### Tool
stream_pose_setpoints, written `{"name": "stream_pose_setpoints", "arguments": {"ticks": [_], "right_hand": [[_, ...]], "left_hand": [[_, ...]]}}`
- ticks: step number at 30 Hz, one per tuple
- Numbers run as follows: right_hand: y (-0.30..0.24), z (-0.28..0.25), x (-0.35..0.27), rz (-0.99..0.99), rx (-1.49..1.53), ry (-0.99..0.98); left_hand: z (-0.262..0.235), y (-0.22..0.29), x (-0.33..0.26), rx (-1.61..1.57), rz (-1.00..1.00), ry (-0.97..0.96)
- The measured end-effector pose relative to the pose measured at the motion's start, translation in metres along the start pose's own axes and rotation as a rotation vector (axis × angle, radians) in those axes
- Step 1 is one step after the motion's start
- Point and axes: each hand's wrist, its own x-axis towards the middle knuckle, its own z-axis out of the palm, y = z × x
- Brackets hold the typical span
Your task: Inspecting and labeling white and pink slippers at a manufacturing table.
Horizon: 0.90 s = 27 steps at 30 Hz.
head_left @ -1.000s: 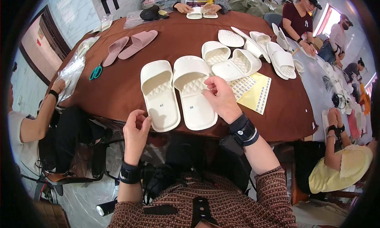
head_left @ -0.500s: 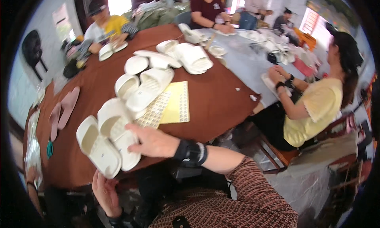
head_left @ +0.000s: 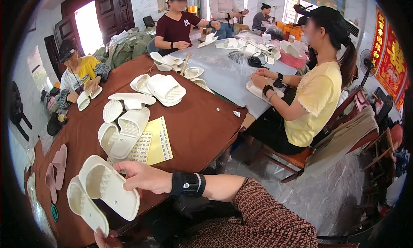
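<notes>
Two white slide slippers are at the table's near edge. My right hand (head_left: 148, 177) grips the right slipper (head_left: 116, 194) by its outer edge, thumb on the insole. Beside it the left slipper (head_left: 88, 211) tilts toward me. Its near end is pinched by my left hand (head_left: 107, 240), mostly cut off by the lower edge. Small dark marks sit on both insoles. Just beyond lie another white pair (head_left: 131, 129), a yellow sheet (head_left: 162, 144) and a white sticker sheet (head_left: 141, 150) with rows of small labels.
More white slippers (head_left: 167, 89) lie farther back on the brown-covered table (head_left: 202, 127). Pink slippers (head_left: 60, 162) and green-handled scissors (head_left: 54, 212) are at the left. A person in yellow (head_left: 318, 101) sits at the right by a grey table (head_left: 219, 61); other people work beyond.
The view has swung right. My left hand, apart-fingered near the left slipper before, now pinches its end. My right hand keeps hold of the right slipper, which has shifted away from its mate.
</notes>
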Motion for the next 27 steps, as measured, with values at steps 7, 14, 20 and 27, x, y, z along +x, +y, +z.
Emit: {"name": "stream_pose_setpoints", "arguments": {"ticks": [7, 14, 20, 27], "right_hand": [[-0.034, -0.012, -0.027, -0.082, 0.149, 0.024], [-0.071, -0.027, -0.057, -0.325, 0.225, 0.177], [-0.084, -0.037, -0.080, -0.549, 0.129, 0.379], [-0.070, -0.037, -0.087, -0.432, 0.005, 0.443]], "left_hand": [[-0.010, 0.023, 0.006, -0.080, 0.074, -0.095], [-0.029, 0.024, 0.013, -0.066, 0.153, -0.253], [-0.025, 0.009, 0.010, -0.075, 0.148, -0.006], [0.024, 0.012, -0.018, 0.038, 0.101, -0.263]]}}
